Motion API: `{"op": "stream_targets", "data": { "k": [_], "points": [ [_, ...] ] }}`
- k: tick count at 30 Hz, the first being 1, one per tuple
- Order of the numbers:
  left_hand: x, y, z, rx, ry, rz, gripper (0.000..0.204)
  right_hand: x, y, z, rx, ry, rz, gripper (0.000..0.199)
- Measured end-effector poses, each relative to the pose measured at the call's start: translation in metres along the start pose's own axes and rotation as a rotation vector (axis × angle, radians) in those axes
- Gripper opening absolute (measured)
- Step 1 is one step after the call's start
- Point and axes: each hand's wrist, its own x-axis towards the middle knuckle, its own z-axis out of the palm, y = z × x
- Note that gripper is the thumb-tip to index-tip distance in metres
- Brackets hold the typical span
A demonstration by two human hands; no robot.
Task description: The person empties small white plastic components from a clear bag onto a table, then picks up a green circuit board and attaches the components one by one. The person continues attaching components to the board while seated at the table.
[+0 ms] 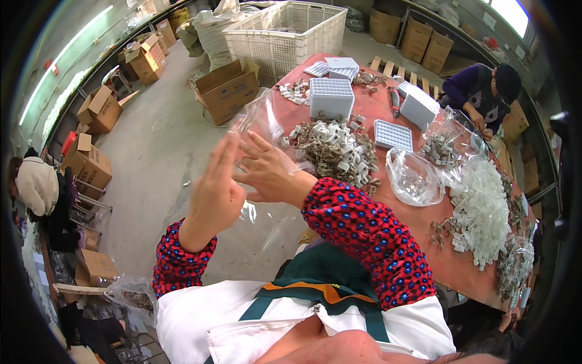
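Observation:
A thin clear plastic bag (pixel 265 115) hangs in front of me, over the table's left edge. My left hand (pixel 217 185) holds it, with its fingers long and close together and its thumb bent inward. Against the bag lies my right hand (pixel 271 171), its fingers stretched out and spread toward the left hand. Just how the left fingers grip the film is partly hidden. On the table beyond my right hand rises a heap of small white plastic pieces with brown parts (pixel 342 148). An open clear bag (pixel 414 177) lies right of that heap.
The red-topped table (pixel 418 233) carries stacked white grid trays (pixel 331 97), a single tray (pixel 393 134), pliers (pixel 395 102) and a mound of translucent pieces (pixel 482 212). A co-worker (pixel 485 97) sits across it. An open carton (pixel 227 91) and a white crate (pixel 285 42) stand beyond.

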Motion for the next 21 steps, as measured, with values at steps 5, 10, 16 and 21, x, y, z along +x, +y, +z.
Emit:
{"op": "stream_targets", "data": {
  "k": [5, 10, 16, 21],
  "points": [
    [0.006, -0.027, -0.021, 0.21, 0.121, -0.155, 0.079, -0.014, 0.018, 0.006, -0.255, -0.543, 0.008, 0.024],
    [0.019, -0.057, -0.01, 0.322, 0.009, -0.293, 0.076, -0.027, 0.039, -0.049, 0.057, 0.193, 0.344, 0.006],
    [0.069, -0.087, 0.006, 0.408, 0.076, -0.297, 0.072, -0.066, 0.072, -0.077, -0.205, -0.402, 0.644, 0.097],
    [0.113, -0.076, 0.033, 0.271, -0.015, -0.28, 0.073, -0.074, 0.084, -0.047, -0.08, -0.768, 0.802, 0.101]
  ]
}}
